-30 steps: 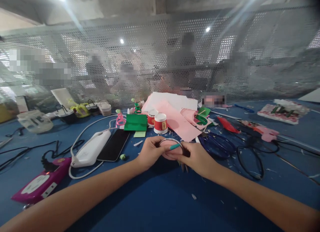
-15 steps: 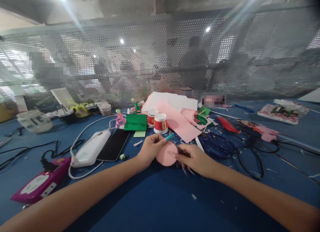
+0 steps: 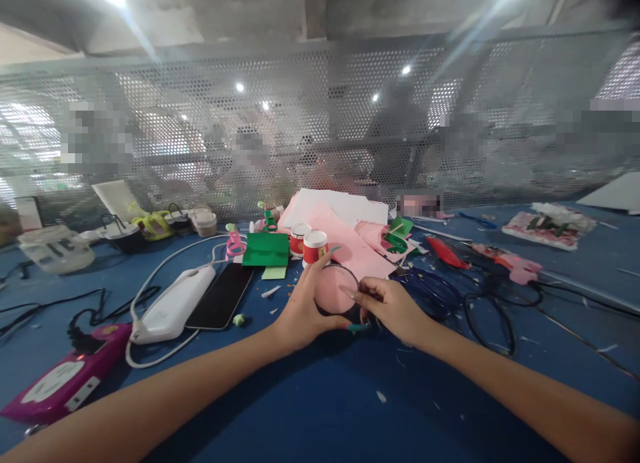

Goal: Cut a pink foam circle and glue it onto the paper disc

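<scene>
A round pink disc (image 3: 336,290) with a thin dark rim is between my hands, just above the blue table. My left hand (image 3: 303,310) curves round its left side, fingers along the far edge and thumb, with a long teal nail, under the near edge. At the right edge my right hand (image 3: 387,304) pinches the disc, one fingertip lying on its pink face; the other fingers are partly hidden behind it. Just beyond stand two red-and-white paper cups, the nearer cup (image 3: 315,245) close to my left fingertips. Pink paper sheets (image 3: 345,233) lie behind.
To the left are a black phone (image 3: 223,296), a white power bank (image 3: 175,303) with its cable, a magenta power strip (image 3: 70,373) and a folded green paper (image 3: 266,249). On the right lie a pink glue gun (image 3: 520,266), blue coiled material (image 3: 430,290) and black cords.
My left hand has shifted its grip from the disc's top edge to spread around its left side, thumb now below. My right hand stays at the right edge. The camera view has shifted slightly.
</scene>
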